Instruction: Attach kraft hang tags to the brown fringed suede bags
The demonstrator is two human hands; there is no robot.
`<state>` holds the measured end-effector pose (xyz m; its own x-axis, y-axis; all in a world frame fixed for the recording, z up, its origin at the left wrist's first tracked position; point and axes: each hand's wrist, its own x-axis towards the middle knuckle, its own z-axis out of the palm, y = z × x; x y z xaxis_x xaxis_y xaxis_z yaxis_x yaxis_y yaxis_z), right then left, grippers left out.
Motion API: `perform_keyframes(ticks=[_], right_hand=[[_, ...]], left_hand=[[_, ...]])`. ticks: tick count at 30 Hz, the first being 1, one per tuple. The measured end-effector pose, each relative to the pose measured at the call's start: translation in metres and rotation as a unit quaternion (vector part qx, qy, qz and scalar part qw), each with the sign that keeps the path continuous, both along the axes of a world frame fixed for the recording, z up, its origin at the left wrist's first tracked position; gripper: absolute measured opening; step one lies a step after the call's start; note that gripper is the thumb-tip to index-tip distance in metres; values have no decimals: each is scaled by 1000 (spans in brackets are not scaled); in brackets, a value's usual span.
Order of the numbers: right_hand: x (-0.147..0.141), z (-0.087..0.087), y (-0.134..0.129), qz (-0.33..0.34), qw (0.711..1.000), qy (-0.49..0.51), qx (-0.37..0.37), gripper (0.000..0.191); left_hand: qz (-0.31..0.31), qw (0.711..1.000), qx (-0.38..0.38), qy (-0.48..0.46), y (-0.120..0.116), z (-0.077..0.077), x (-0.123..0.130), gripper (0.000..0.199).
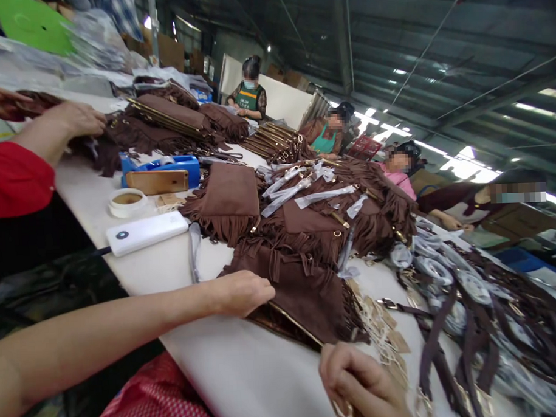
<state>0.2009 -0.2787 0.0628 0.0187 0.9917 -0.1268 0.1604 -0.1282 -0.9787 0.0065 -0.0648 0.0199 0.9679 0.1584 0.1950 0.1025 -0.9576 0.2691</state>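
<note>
A dark brown fringed bag (pixel 303 293) lies on the white table in front of me, its gold zipper edge facing me. My left hand (pixel 244 293) is closed on the near left end of that edge, fingertips pinched at the zipper. At the other end of the zipper, my right hand (pixel 361 382) has its fingers curled around a gold metal clasp (pixel 345 414), which shows below them. Whether the right fingers also touch the bag is hidden. Paper tags with white strings (pixel 382 326) lie just right of the bag.
More fringed bags (pixel 232 195) are piled beyond. Brown straps (pixel 464 317) cover the right side. At left are a white power bank (pixel 146 233), a tape roll (pixel 127 201), a phone (pixel 156 181) and a blue tape dispenser (pixel 185 166). A red-sleeved co-worker's hand (pixel 81 118) works nearby; several people sit opposite.
</note>
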Motion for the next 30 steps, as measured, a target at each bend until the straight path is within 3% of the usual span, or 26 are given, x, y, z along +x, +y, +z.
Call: perform_keyframes(ticks=[2,5,7,9,12,15,19,23,25,27,30], right_hand=[[1,-14,9,34,988,-148,36,29],[10,-39,19,28,930,-356,90,21],[15,-56,22,22,905,-419,68,22],[18,-71,24,27,900,-433,47,24],[18,-82,26,38,898,-434,61,24],[15,-80,28,29,887,-455,74,24],[-2,-64,29,-2,879,-463,117,25],[-32,-34,40,19,901,-399,172,25],[-44,-22,53,32,930,-333,153,23],[-49,-16,69,14,958,-267,106,23],[-47,-25,95,-50,979,-190,48,26]], left_hand=[[12,1000,-7,12,8,18,6,12],[23,1000,-16,10,18,51,13,15],[28,999,-14,8,21,67,16,15],[32,999,-13,14,23,74,18,13],[17,998,-64,17,27,69,19,14],[14,993,-114,13,33,60,17,16],[14,987,-160,-7,39,65,14,13],[57,943,-326,-41,44,71,18,10],[94,915,-389,-45,48,61,23,8],[128,895,-426,-37,52,40,28,8],[183,851,-492,-28,57,4,32,14]])
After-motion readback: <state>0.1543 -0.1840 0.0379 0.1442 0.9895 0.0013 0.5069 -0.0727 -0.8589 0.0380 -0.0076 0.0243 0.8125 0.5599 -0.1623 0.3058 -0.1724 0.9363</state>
